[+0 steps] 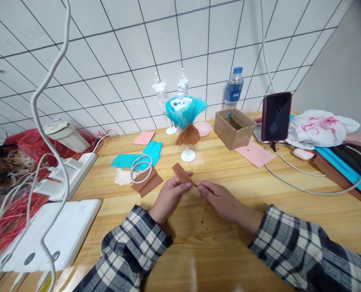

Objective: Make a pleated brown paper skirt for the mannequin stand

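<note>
Plainly, our table (217, 255) spreads under everything, and on it the blue-and-brown figure (186, 117) stands upright just beyond our hands. Our left hand (166, 198) is closed in a pinch, thumb on top, holding the brown strip (181, 173), which slants up and leftward out of its fingertips. Our right hand (218, 198) sits just right of the strip, fingertips pressed together on a dark sliver (195, 185) near its lower end; whether the two join, we cannot tell. Tiny crumbs (202, 222) dot the wood nearer us.
</note>
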`<state>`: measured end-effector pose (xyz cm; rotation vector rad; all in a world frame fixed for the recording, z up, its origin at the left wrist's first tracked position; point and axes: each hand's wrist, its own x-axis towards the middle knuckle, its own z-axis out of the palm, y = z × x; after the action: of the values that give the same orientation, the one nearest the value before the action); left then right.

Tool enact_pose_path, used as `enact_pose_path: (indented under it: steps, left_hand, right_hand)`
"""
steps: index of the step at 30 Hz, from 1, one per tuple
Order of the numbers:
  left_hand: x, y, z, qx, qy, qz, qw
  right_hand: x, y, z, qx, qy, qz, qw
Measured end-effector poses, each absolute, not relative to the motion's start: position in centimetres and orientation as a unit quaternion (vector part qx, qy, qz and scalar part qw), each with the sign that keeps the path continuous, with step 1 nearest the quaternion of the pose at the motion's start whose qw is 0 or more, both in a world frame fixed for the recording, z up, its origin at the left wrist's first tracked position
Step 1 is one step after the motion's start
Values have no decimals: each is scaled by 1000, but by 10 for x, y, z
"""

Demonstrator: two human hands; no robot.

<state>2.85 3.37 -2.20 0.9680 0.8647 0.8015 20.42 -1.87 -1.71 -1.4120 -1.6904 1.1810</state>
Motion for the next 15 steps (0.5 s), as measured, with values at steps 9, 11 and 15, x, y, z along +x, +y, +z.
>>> enact_pose_path:
  steps: [9, 11, 15]
  left_hand:
    - [26, 35, -26, 450, 389, 360, 719]
    - [27, 35, -25, 448, 392, 362, 718]
    - [27, 35, -25, 442, 387, 363, 723]
  right_hand:
    - [205, -16, -18, -529, -636, 467, 311]
    - [206, -15, -18, -523, -632, 480, 311]
    - [206, -14, -17, -513, -625, 498, 314]
